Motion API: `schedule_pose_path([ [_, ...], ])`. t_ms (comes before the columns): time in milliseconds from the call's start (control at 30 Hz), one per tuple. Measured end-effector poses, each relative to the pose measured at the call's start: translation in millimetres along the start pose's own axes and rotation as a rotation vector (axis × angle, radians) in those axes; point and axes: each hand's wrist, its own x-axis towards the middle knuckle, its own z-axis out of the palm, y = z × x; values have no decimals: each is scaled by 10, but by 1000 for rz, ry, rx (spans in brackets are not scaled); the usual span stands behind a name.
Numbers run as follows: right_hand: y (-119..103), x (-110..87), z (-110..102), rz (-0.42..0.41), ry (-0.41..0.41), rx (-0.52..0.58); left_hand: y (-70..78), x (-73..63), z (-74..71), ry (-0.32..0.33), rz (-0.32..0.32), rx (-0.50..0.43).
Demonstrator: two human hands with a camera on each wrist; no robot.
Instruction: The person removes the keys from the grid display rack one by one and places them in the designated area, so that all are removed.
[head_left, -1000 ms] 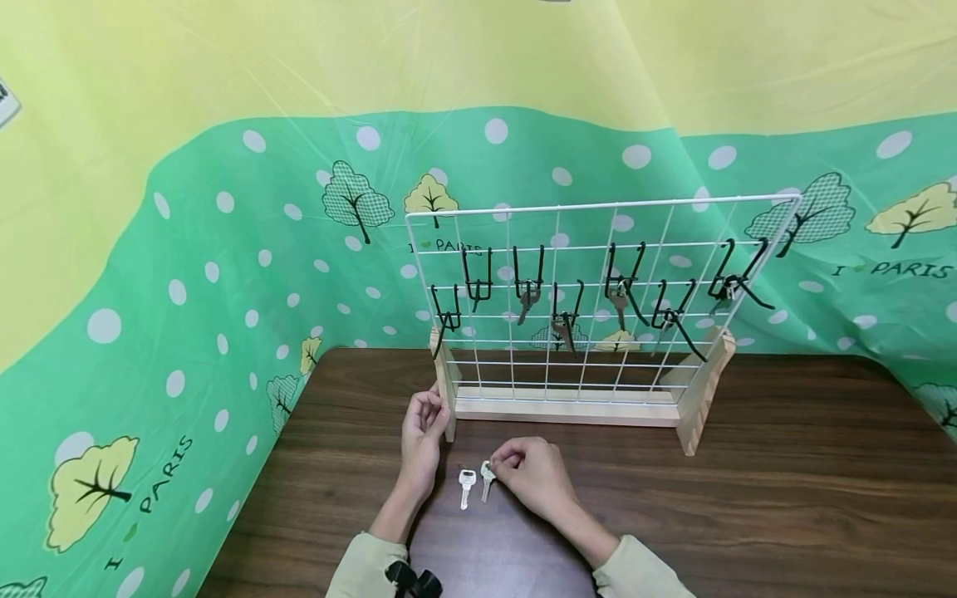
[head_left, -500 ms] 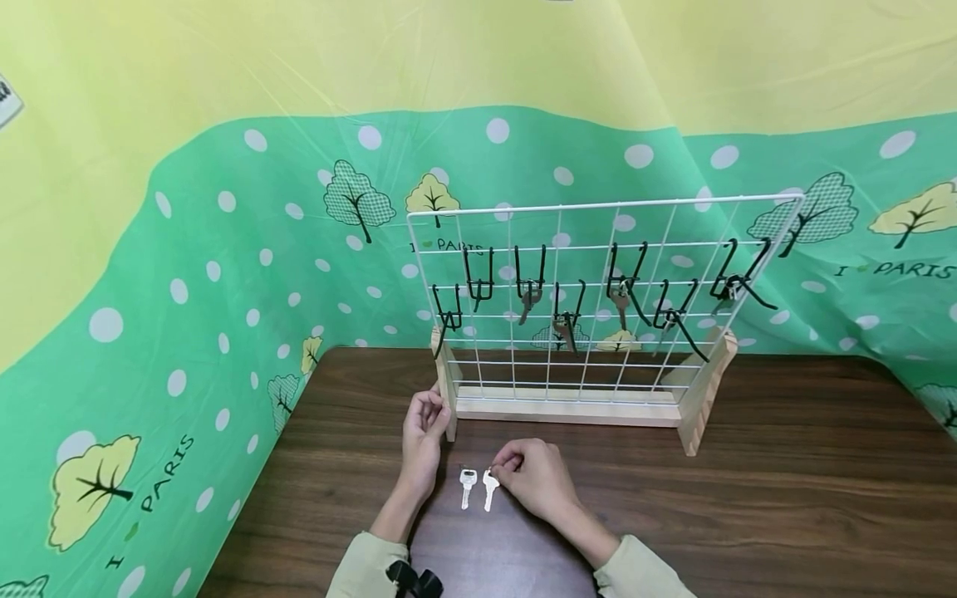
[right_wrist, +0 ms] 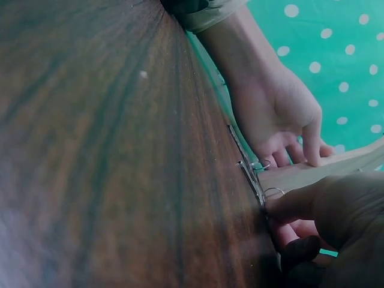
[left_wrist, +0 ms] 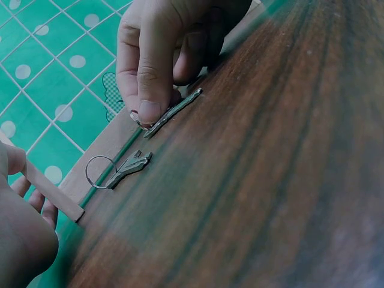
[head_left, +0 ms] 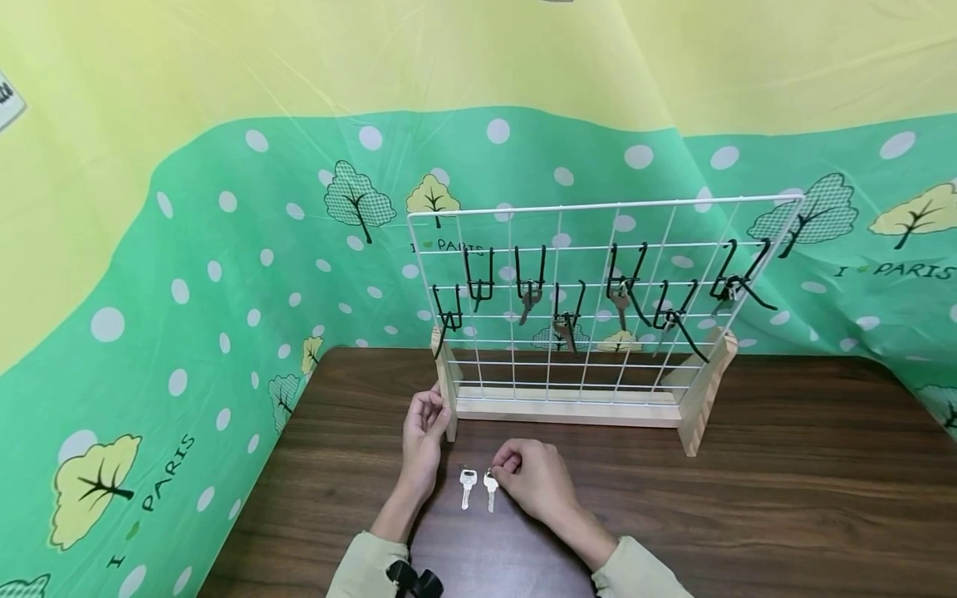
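My left hand [head_left: 421, 440] grips the left wooden end piece [head_left: 447, 403] of a white wire-grid rack, thumb in front and fingers partly behind it. To its right, my right hand [head_left: 537, 477] pinches the ring of a silver key [head_left: 491, 492]. That ring [left_wrist: 137, 119] is partly covered by the thumb and finger in the left wrist view, with the key's blade close to the tabletop. A second silver key [head_left: 467, 488] lies on the table just left of it, its ring [left_wrist: 100, 172] tilted up and untouched by either hand.
Several black hooks [head_left: 478, 286] hang on the wire grid [head_left: 591, 365]; some carry keys, such as the key [head_left: 529, 301] near the middle. The brown table [head_left: 807, 490] extends to the right. A green and yellow patterned cloth [head_left: 224, 291] stands behind and at the left.
The pinched key has turned and shifted slightly right and toward the person, and now lies nearly parallel to the other key. Both hands have stayed almost where they were.
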Motion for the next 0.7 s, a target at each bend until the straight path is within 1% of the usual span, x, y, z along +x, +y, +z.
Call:
schedule_pose_path([
  [33, -3, 4, 0, 13, -8, -3, -1, 0, -2, -1, 1, 0],
  [133, 12, 6, 8, 16, -12, -5, -1, -1, 0, 1, -2, -4],
  [233, 34, 4, 19, -6, 9, 7, 3, 0, 6, 8, -8, -7],
  [367, 94, 3, 55, -66, 54, 20, 7, 1, 10, 12, -11, -6],
  [467, 107, 7, 55, -66, 48, 30, 6, 1, 9, 13, -13, -8],
  [600, 89, 12, 25, -31, 16, 46, 1, -1, 3, 10, -11, -9],
  [700, 135, 21, 37, -53, 20, 47, -2, -2, -4, 1, -6, -2],
])
